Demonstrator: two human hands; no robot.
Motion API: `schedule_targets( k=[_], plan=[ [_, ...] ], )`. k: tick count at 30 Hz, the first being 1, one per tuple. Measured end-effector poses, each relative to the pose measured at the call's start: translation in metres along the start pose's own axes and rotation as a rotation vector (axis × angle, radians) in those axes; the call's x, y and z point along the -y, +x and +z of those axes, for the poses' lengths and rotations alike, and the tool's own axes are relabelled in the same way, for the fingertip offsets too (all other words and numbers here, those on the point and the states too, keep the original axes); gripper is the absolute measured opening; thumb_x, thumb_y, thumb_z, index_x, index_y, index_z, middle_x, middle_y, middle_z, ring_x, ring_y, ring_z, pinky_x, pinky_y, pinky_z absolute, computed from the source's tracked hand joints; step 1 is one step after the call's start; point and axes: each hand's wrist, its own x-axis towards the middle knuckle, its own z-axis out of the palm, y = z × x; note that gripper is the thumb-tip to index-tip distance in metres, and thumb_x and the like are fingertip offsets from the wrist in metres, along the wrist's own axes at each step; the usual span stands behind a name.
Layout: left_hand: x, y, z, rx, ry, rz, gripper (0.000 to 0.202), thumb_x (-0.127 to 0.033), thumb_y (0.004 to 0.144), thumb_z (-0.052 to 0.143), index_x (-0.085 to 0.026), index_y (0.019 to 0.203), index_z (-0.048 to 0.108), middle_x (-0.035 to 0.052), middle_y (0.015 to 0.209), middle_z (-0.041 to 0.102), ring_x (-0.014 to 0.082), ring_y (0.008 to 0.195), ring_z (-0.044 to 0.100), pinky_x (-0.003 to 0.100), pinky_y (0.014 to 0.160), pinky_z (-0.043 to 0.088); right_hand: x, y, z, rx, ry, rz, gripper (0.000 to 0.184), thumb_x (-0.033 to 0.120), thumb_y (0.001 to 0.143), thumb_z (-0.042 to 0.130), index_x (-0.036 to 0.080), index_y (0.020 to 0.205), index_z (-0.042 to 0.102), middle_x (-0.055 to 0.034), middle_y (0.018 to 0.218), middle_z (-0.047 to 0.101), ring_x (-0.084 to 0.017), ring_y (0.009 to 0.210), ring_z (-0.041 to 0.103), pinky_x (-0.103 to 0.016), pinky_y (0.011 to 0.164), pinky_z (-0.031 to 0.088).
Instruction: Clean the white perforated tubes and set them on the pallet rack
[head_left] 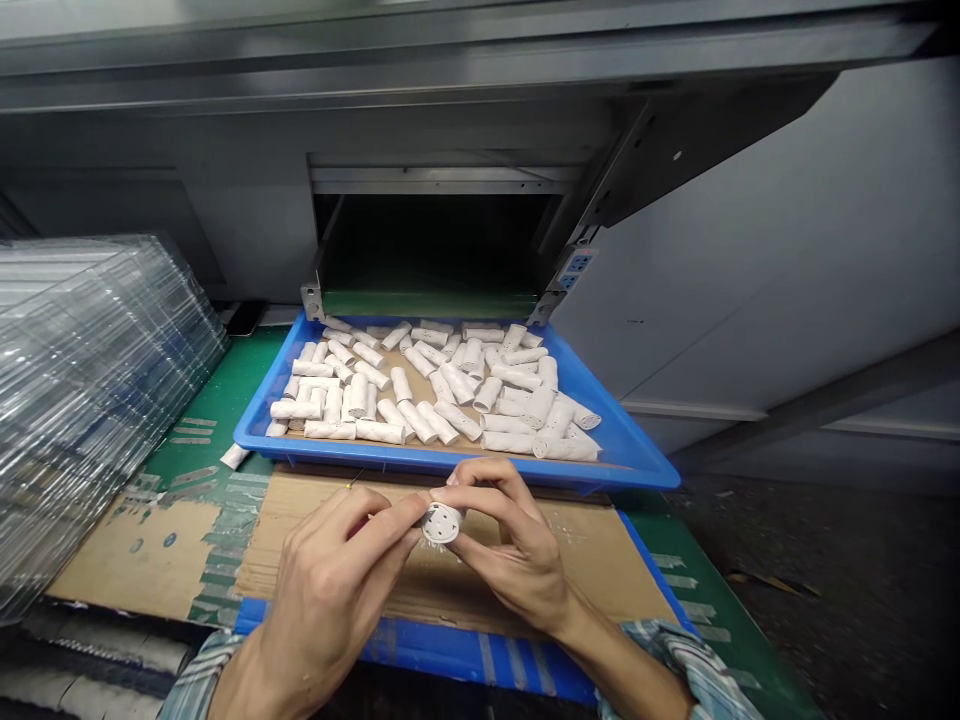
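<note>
Both hands meet over a sheet of brown cardboard (600,560) at the near edge of the bench. My right hand (510,550) pinches a small white cylindrical part (441,522), its round end with small holes turned toward me. My left hand (330,580) has its fingertips curled against the same part from the left. Just beyond the hands stands a blue tray (630,445) lined with cardboard and holding several more white cylindrical parts (442,385) lying loose on their sides.
A tall stack of clear plastic blister trays (90,400) fills the left side. Behind the blue tray is a grey machine with a dark opening (435,245). The bench top is green (225,400); the floor drops away at right.
</note>
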Motion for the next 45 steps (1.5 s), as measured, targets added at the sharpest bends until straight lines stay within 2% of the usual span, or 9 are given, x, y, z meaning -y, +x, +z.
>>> schedule_targets(
  k=[9,14,19,25,31,35,41,45],
  plan=[
    [-0.003,0.0,0.0,-0.002,0.066,-0.004,0.032,-0.015,0.11,0.056,-0.025,0.139,0.062,0.0032,0.102,0.071,0.0162,0.089,0.067,0.028,0.079,0.05,0.001,0.0,0.0,-0.02,-0.075,-0.025,0.037,0.012,0.098,0.074,0.031,0.13,0.072,-0.0051,0.105,0.058,-0.022,0.096,0.065,-0.036,0.085,0.062],
    [-0.005,-0.001,0.003,-0.043,0.081,-0.008,0.022,-0.014,0.108,0.059,-0.02,0.128,0.063,0.0023,0.101,0.072,0.0167,0.087,0.066,0.029,0.079,0.049,0.002,0.003,-0.001,-0.039,-0.146,-0.06,0.043,0.007,0.097,0.073,0.03,0.134,0.069,-0.0049,0.107,0.058,-0.021,0.096,0.065,-0.034,0.084,0.062],
    [-0.003,-0.001,0.006,-0.048,0.054,-0.025,0.019,-0.014,0.108,0.058,-0.02,0.125,0.063,0.0025,0.098,0.071,0.0164,0.085,0.066,0.027,0.076,0.05,0.004,0.003,-0.001,-0.039,-0.167,-0.091,0.042,0.005,0.096,0.074,0.026,0.132,0.07,-0.0042,0.107,0.057,-0.02,0.096,0.063,-0.032,0.086,0.059],
    [-0.003,-0.003,0.011,-0.069,0.105,-0.005,0.018,-0.015,0.109,0.057,-0.02,0.125,0.063,0.0033,0.102,0.074,0.0174,0.089,0.069,0.028,0.083,0.052,0.003,0.002,0.0,-0.033,-0.216,-0.115,0.038,0.005,0.097,0.073,0.024,0.129,0.069,-0.0041,0.106,0.057,-0.02,0.095,0.063,-0.033,0.085,0.058],
    [-0.007,-0.007,0.011,-0.015,0.122,-0.019,0.019,-0.017,0.11,0.055,-0.02,0.128,0.06,0.0041,0.104,0.076,0.0179,0.086,0.074,0.028,0.08,0.054,0.001,0.003,-0.001,-0.055,-0.416,-0.255,0.03,0.005,0.1,0.069,0.02,0.127,0.069,-0.0044,0.102,0.058,-0.019,0.093,0.063,-0.034,0.081,0.055],
    [-0.012,-0.007,0.011,0.012,0.105,-0.047,0.016,-0.019,0.111,0.053,-0.021,0.125,0.059,0.0025,0.097,0.076,0.0178,0.078,0.075,0.028,0.073,0.054,0.0,0.002,0.0,-0.081,-0.552,-0.345,0.026,0.002,0.101,0.066,0.018,0.12,0.071,-0.0045,0.098,0.06,-0.019,0.091,0.063,-0.035,0.083,0.054],
    [-0.016,-0.004,0.013,0.017,-0.082,-0.155,0.013,-0.021,0.11,0.054,-0.023,0.121,0.059,0.0019,0.101,0.077,0.0163,0.085,0.077,0.025,0.075,0.055,-0.003,-0.001,-0.003,-0.081,-0.687,-0.448,0.027,0.0,0.099,0.066,0.017,0.119,0.073,-0.0044,0.093,0.063,-0.018,0.088,0.064,-0.034,0.083,0.054],
    [-0.017,-0.006,0.017,0.093,-0.323,-0.396,0.007,-0.025,0.107,0.056,-0.023,0.111,0.062,-0.0024,0.082,0.069,0.0105,0.063,0.064,0.02,0.059,0.048,-0.003,-0.002,-0.005,-0.092,-0.764,-0.499,0.024,0.004,0.102,0.062,0.017,0.117,0.075,-0.0041,0.09,0.063,-0.018,0.089,0.063,-0.035,0.086,0.053]
  ],
)
